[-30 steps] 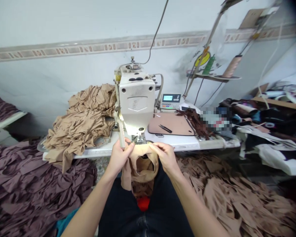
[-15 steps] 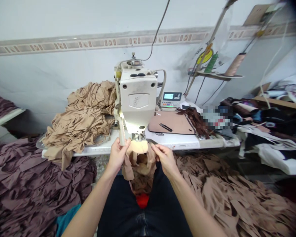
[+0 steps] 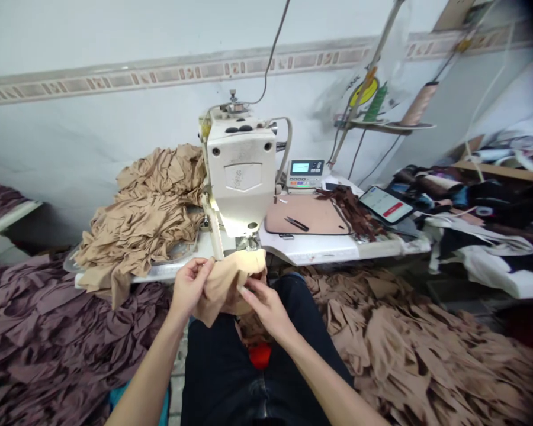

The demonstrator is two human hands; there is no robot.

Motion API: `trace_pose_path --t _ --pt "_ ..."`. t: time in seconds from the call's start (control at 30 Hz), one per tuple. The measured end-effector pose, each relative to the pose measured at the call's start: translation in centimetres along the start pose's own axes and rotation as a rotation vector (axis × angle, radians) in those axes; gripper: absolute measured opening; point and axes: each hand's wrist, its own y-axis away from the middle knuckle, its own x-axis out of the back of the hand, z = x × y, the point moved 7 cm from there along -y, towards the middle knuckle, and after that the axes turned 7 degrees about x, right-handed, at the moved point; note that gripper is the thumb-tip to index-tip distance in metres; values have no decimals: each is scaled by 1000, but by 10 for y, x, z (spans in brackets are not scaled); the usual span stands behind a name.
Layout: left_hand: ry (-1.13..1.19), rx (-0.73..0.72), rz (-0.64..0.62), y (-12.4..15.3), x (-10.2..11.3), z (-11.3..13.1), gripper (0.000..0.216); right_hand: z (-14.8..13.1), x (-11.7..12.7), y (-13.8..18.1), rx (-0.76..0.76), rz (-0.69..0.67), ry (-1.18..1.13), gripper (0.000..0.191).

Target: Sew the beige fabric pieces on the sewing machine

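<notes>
A tan fabric piece (image 3: 226, 278) lies at the table's front edge, its far end under the presser foot of a white sewing machine (image 3: 238, 171). My left hand (image 3: 189, 286) pinches the cloth's left side, fingers closed on it. On the cloth's right lower edge my right hand (image 3: 263, 302) grips with thumb and fingers. Both hands sit just in front of the needle, over my dark trousers.
A heap of tan cloth (image 3: 146, 213) covers the table's left. A brown pad (image 3: 311, 216) with snips (image 3: 296, 223), a control panel (image 3: 304, 170), dark strips (image 3: 350, 210) and a phone (image 3: 385, 204) lie right. Purple fabric (image 3: 48, 325) piles left, tan pieces (image 3: 404, 337) right on the floor.
The view has shifted left. My hands drew together and lower, and the open loop of cloth is now bunched into a folded wad in front of the needle.
</notes>
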Motion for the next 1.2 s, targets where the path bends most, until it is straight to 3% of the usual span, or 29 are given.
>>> trace_pose_path --t 0.13,0.27,0.4,0.5,0.57,0.7,0.8,0.93,1.07,1.2 --pt "-49 42 -147 15 -23 -16 47 2 -14 -12 -87 22 -162 45" --pt "-19 168 -303 40 -30 -44 54 4 3 2 -165 -7 -148 48" --pt "-102 228 -498 59 -35 -63 54 3 26 29 -272 -209 -1 54" --pt "-124 208 -427 65 -38 -67 51 -12 33 46 -223 -417 282 58" --pt "-136 188 -451 75 -53 -67 50 -24 32 53 -170 -530 515 58" --pt "-174 250 -884 114 -106 -79 62 -50 20 62 -90 -707 728 31" --pt "-191 317 -1073 133 -119 -89 76 -64 20 65 -52 -729 707 22" --pt "-159 367 -1038 128 -104 -86 69 -64 38 62 -62 -609 641 24" --pt "-113 278 -815 107 -79 -63 54 -46 61 50 -97 -398 658 25" --pt "-121 174 -622 91 -59 -40 44 -32 65 35 -120 -247 538 35"
